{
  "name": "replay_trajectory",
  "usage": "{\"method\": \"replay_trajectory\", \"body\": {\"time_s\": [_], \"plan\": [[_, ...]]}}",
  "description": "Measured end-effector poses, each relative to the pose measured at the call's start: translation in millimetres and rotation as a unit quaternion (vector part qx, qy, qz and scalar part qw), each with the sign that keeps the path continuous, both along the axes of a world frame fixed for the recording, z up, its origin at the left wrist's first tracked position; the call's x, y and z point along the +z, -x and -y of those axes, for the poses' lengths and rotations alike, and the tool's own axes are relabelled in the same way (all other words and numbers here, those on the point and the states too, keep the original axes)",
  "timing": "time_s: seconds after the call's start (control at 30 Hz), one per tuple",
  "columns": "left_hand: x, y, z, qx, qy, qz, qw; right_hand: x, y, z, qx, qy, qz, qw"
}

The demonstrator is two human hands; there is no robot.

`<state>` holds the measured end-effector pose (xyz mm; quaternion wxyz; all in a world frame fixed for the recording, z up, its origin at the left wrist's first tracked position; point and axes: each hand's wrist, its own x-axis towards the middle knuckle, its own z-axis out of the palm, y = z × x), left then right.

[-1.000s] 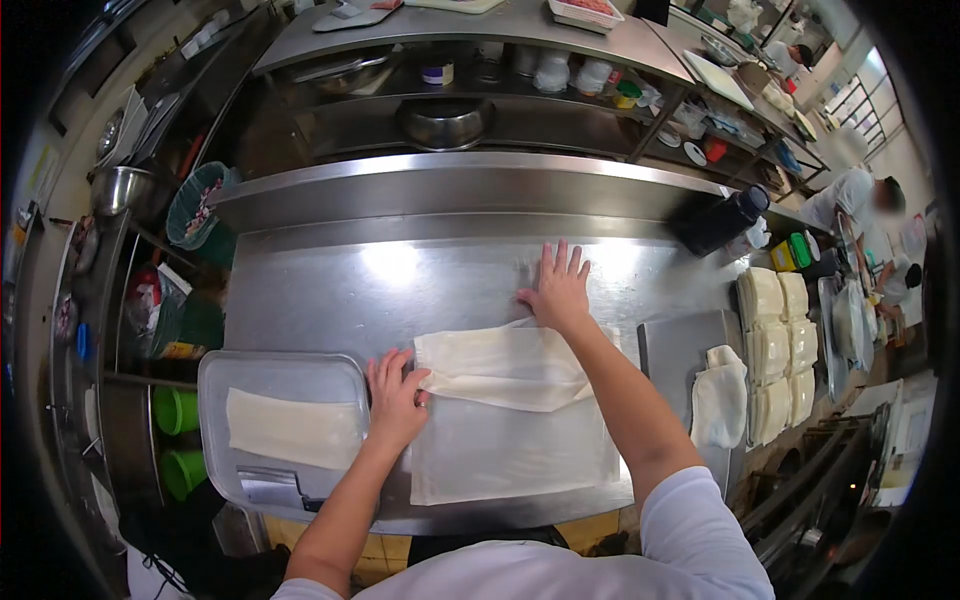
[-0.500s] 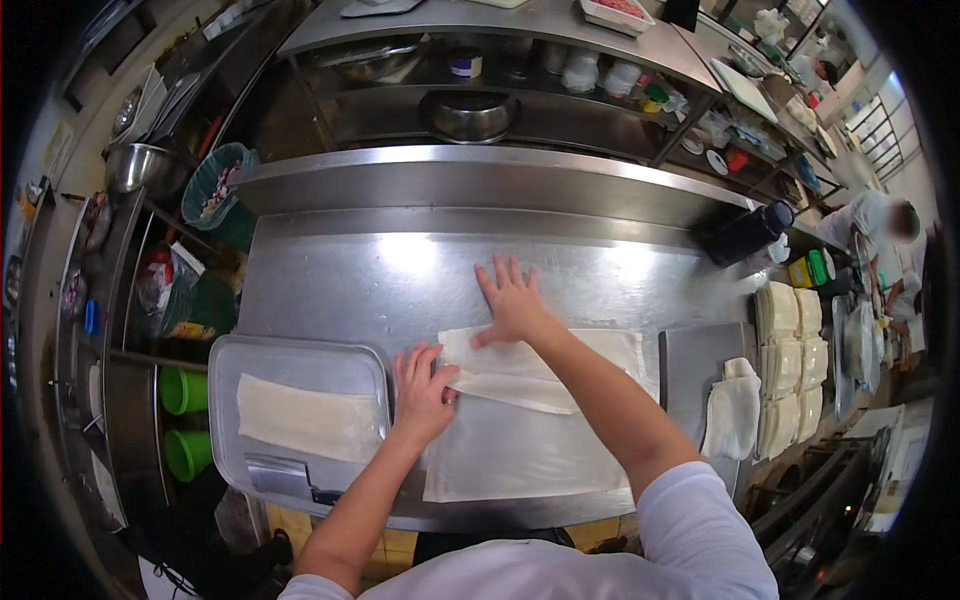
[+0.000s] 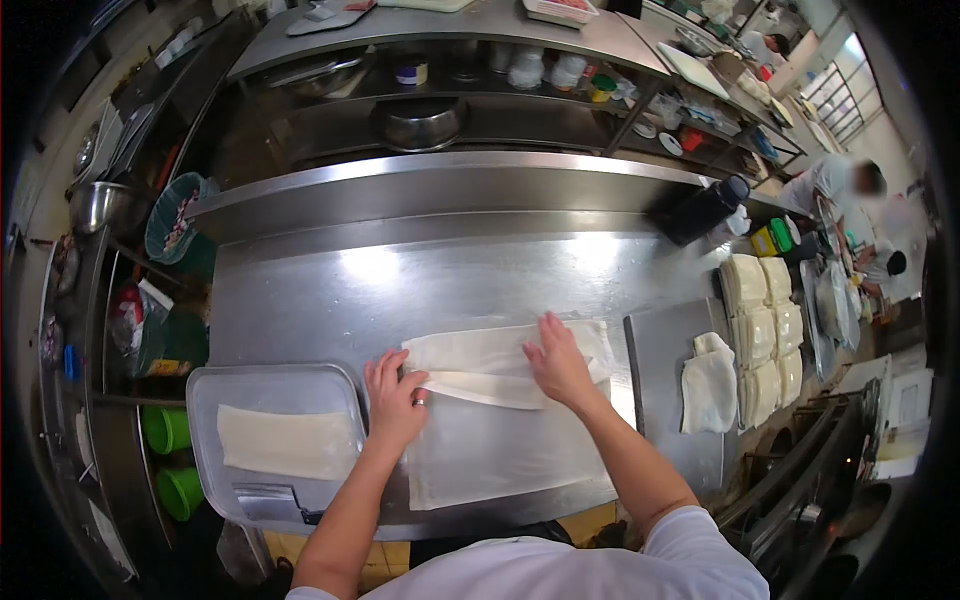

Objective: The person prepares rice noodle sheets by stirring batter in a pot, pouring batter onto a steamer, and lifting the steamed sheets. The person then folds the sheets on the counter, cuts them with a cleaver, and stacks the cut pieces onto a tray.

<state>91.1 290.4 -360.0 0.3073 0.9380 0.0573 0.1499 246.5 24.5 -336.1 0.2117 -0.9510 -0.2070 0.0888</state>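
A thin, pale sheet [image 3: 500, 455] lies flat on the steel table, its upper part covered by a folded cream layer [image 3: 465, 348]. At the left edge of that layer rests my left hand [image 3: 396, 396], a ring on one finger, its fingers apart and the thumb on the fold. My right hand [image 3: 556, 362] is over the right part of the layer, fingers spread and slightly blurred. Left of my left hand, a clear plastic tray [image 3: 350, 400] holds a flat cream strip [image 3: 285, 442].
To the right are a grey board [image 3: 650, 400] with a bunched white cloth [image 3: 709, 385], stacked pale packets [image 3: 760, 340] and a dark bottle [image 3: 708, 208]. A raised steel ledge [image 3: 450, 185] runs behind. A person [image 3: 835, 185] stands at the far right.
My right hand has moved from the bare table above the layer, across its left part, to its right part. My left hand has stayed at the left edge. The camera view has shifted slightly.
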Motion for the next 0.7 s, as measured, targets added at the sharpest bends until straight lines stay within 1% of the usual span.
{"method": "replay_trajectory", "body": {"time_s": [0.07, 0.17, 0.27, 0.33, 0.43, 0.47, 0.53, 0.63, 0.7], "plan": [[4, -3, 2, 0.009, 0.002, 0.004, 1.000, -29, -16, 46, -0.018, 0.138, -0.035, 0.990], [6, -6, 1, 0.006, 0.012, 0.031, 0.999, -12, -54, 89, -0.114, 0.197, -0.033, 0.973], [14, -11, 5, 0.022, 0.025, 0.043, 0.999, -14, -43, 102, -0.111, 0.075, 0.028, 0.991], [21, -17, 8, 0.032, 0.027, 0.065, 0.997, -6, 3, 82, -0.014, -0.043, 0.040, 0.998], [29, -26, 9, 0.045, 0.031, 0.094, 0.994, 35, 51, 37, 0.070, 0.074, 0.040, 0.994], [30, -29, 10, 0.048, 0.033, 0.103, 0.993, 23, 48, 40, 0.040, 0.067, 0.078, 0.994], [39, -31, 11, 0.048, 0.035, 0.115, 0.992, -17, 32, 44, -0.018, 0.052, 0.153, 0.987], [45, -20, 12, 0.038, 0.043, 0.107, 0.993, -23, 19, 66, -0.008, 0.049, 0.172, 0.984], [51, -6, 13, 0.023, 0.042, 0.089, 0.995, -19, 28, 77, 0.009, -0.004, 0.195, 0.981]]}}
